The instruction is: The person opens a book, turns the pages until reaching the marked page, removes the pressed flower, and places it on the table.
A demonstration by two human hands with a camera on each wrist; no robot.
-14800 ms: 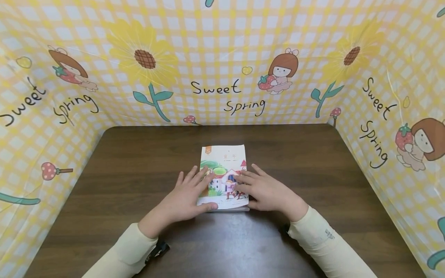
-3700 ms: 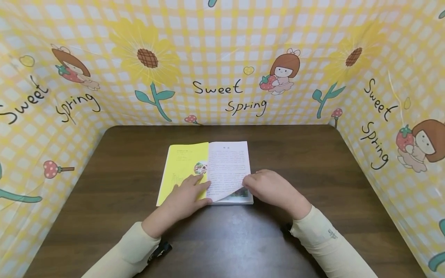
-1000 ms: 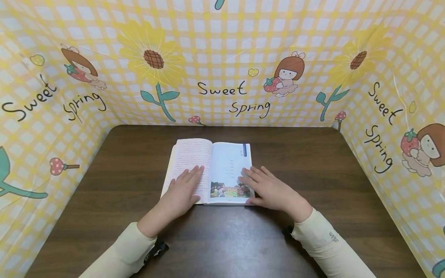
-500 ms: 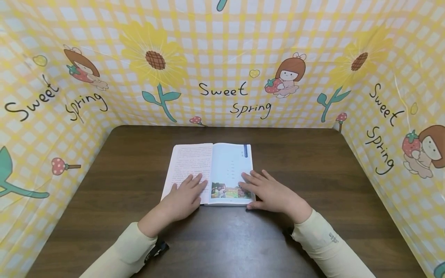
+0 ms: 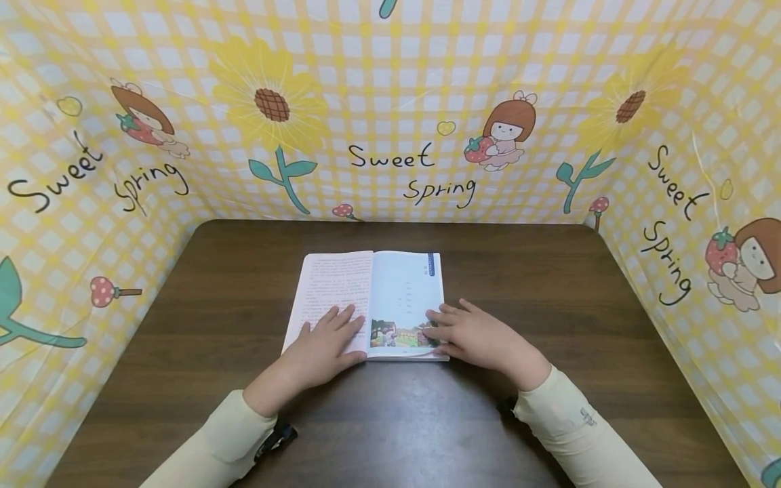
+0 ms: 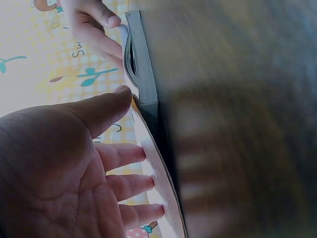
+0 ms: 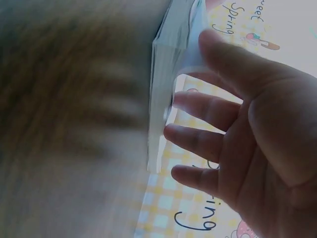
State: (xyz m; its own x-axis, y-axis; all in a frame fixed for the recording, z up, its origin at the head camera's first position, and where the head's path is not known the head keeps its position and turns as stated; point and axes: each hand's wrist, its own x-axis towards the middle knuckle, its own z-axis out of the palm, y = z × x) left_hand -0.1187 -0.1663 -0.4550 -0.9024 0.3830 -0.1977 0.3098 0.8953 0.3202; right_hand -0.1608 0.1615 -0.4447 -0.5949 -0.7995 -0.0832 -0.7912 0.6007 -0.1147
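Book print (image 5: 334, 278) illegibly small; sleeves (image 5: 204, 444) cut off.

From above, the head camera looks forward and down at the table (image 5: 390, 420), well back from the book (image 5: 338, 274). The wrist cameras, turned sideways, look low and close past the left hand (image 5: 320, 349) and right hand (image 5: 485, 339). All three share the book; the left wrist also catches the right hand.

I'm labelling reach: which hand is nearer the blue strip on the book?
The right hand, at the edge of the right page below the blue strip; the left hand rests on the left page.
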